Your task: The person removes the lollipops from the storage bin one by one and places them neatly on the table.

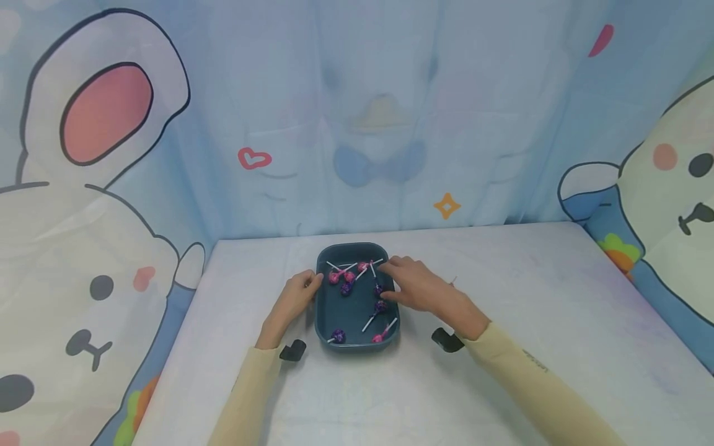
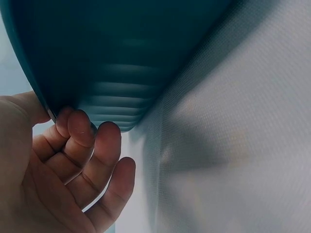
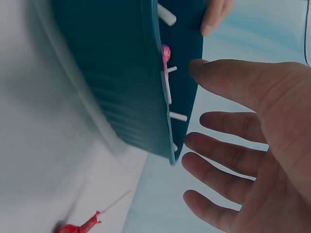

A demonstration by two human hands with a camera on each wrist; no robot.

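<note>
A dark teal tray (image 1: 346, 319) holds several lollipops in pink and purple wrappers with white sticks. My left hand (image 1: 295, 297) grips its left rim; in the left wrist view the thumb goes over the edge and the curled fingers (image 2: 104, 145) lie against the outer wall. Over the right rim, my right hand (image 1: 413, 285) hovers with spread fingers (image 3: 218, 167) and nothing between them. Near its fingertips lie a purple lollipop (image 1: 380, 306) and, by the far end, a pink lollipop (image 1: 362, 266). Another pink lollipop (image 1: 377, 338) rests in the near right corner.
On the white-covered table (image 1: 558, 322), right of the tray, lies a red-wrapped lollipop (image 3: 77, 228), mostly hidden by the right hand in the head view. Black wrist devices (image 1: 448, 340) hang below both wrists. A blue cartoon-print curtain (image 1: 502, 111) stands behind the table.
</note>
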